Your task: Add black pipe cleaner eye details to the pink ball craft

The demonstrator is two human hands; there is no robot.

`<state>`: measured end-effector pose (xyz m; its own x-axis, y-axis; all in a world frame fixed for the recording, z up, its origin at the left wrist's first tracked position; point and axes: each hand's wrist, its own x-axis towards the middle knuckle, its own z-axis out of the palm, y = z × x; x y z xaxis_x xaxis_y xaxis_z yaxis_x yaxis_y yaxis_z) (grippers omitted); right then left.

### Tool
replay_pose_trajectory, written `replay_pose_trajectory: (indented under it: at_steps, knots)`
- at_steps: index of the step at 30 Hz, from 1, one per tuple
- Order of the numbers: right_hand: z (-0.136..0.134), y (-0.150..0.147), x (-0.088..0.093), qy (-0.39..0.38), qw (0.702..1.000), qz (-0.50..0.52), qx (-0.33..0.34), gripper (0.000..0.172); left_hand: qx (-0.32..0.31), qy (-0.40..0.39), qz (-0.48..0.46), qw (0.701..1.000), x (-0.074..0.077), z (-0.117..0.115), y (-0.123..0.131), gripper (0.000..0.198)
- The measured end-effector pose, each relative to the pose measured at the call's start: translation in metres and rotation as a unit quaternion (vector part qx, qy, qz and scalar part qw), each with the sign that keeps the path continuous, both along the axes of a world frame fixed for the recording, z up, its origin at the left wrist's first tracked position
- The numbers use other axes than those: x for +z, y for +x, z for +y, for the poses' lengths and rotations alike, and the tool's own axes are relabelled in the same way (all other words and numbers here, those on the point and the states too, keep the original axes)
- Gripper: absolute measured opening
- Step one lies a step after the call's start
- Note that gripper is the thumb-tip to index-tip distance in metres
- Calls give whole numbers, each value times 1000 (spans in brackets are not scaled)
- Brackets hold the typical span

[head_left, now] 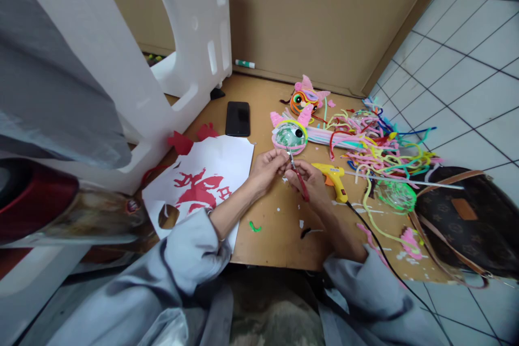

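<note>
My right hand (311, 183) is closed round a pair of red-handled scissors (300, 183), blades pointing up and away from me. Close by on the left, my left hand (268, 168) pinches at the scissor tips. Whatever its fingers hold is too small to make out. Just beyond both hands sits a clear and green round craft figure (291, 138) with pink fuzzy ears, a yellow rim and one black eye. Behind it stands an orange and pink craft figure (305, 101) with green-ringed eyes.
A yellow glue gun (335, 181) lies right of my hands, its black cord trailing down. Tangled pipe cleaners (377, 143) cover the right side, near a brown handbag (466, 216). White paper with red cutouts (239, 159) lies left, below a black phone (238, 119).
</note>
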<state>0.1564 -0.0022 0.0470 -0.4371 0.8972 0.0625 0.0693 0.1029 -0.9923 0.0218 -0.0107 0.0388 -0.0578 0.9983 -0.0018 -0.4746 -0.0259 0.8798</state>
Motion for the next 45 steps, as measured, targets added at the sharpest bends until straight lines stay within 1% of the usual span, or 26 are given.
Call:
replay_pose_trajectory:
  at_steps: [7,10,17,21,31,36,38,43,45]
  knots:
    - [1,-1,-4,-4,1000,6,-4,37,8,-7,0,1000,1,-1,2,21]
    - [1,-1,-4,-4,1000,13,-3,36,9,-9,-2,1000,1,-1,3,21]
    - [1,-2,0,-2,1000,13,-7,38,7,-6,4,1000,2,-1,2,27]
    - [1,-1,0,-4,1000,11,-3,37,4,2,0,1000,2,-1,1,29]
    - [3,1,-1,-11,1000,22,12,36,-27,10,16,999,4,1,-3,32]
    - [4,3,-1,-11,999,18,25,34,-40,12,22,999,4,3,-7,30]
    - [6,5,-1,-14,1000,19,12,34,-41,13,38,998,4,4,-10,28]
    - [14,13,0,29,993,44,-105,44,-63,13,132,989,3,6,-17,18]
    - [17,15,0,40,992,43,-111,46,-82,18,170,982,1,6,-17,16]
